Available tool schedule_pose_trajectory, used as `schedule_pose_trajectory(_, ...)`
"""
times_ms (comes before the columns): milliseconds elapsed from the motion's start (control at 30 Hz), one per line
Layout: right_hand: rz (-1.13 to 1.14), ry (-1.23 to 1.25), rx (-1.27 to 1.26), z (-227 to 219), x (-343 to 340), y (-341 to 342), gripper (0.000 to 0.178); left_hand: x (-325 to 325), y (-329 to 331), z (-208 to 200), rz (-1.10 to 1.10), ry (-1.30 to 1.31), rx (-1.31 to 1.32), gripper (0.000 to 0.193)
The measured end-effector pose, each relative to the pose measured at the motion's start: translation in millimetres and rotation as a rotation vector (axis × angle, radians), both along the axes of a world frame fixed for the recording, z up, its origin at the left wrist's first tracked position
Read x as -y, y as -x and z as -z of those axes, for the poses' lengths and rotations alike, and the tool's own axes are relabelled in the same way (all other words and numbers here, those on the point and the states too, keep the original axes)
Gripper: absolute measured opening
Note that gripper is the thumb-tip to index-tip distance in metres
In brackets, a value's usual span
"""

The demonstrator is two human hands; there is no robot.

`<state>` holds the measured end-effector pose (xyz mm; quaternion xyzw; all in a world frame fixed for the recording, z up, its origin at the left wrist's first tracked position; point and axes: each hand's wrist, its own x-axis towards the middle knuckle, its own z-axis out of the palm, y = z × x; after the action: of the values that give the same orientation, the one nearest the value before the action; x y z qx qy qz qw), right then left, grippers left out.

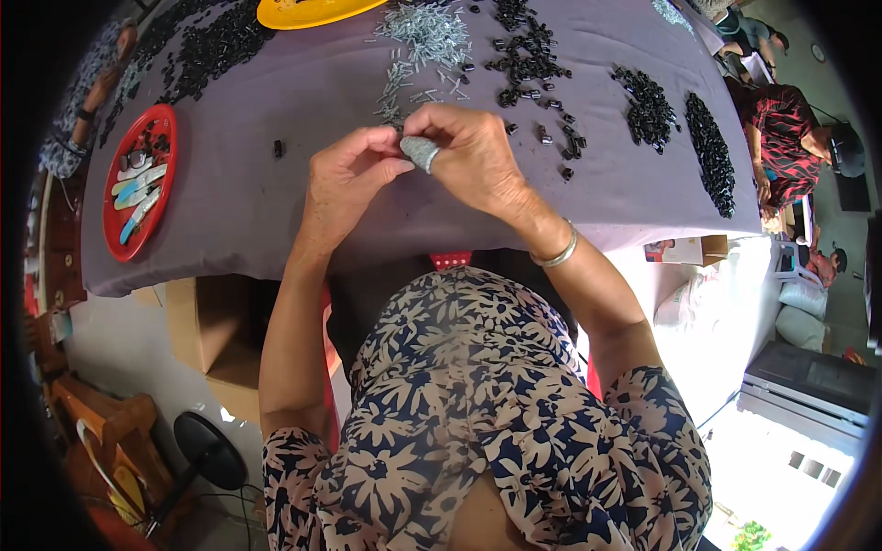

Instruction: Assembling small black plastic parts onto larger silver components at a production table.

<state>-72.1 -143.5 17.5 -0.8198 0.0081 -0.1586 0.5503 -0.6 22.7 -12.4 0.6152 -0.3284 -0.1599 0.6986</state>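
a table [276, 211] under grey cloth carries a red tray [140, 193] at the left, a yellow plate [308, 11] at the far edge, a heap of silver pins [427, 37], and scattered heaps of black parts [528, 55] beyond.

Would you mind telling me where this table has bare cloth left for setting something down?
Bare grey cloth lies between the red tray and the left hand, with only one small black part on it. Another free strip runs along the near edge, right of the right hand. The far side is crowded: silver pins, black parts, yellow plate.
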Motion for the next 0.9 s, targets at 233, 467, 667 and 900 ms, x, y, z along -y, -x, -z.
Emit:
schedule_pose_trajectory(233,0.005,0.039,0.047,8.9,-8.9,4.0,0.011,-2.4,-1.3,1.9,-0.014,-0.102,0.029,0.022)
schedule_pose_trajectory(467,-0.106,0.099,0.063,2.3,9.8,0.1,0.014,-6.2,-8.3,4.6,-0.074,-0.073,0.018,0.019)
schedule_pose_trajectory(667,0.168,-0.056,0.062,-13.9,71.4,2.1,0.012,-3.6,-8.5,-1.8,-0.226,-0.171,0.248,0.015)
schedule_pose_trajectory(900,0.072,0.182,-0.117,3.1,70.4,15.1,0.008,-5.0,-7.4,-0.9,-0.212,-0.159,0.253,0.011)
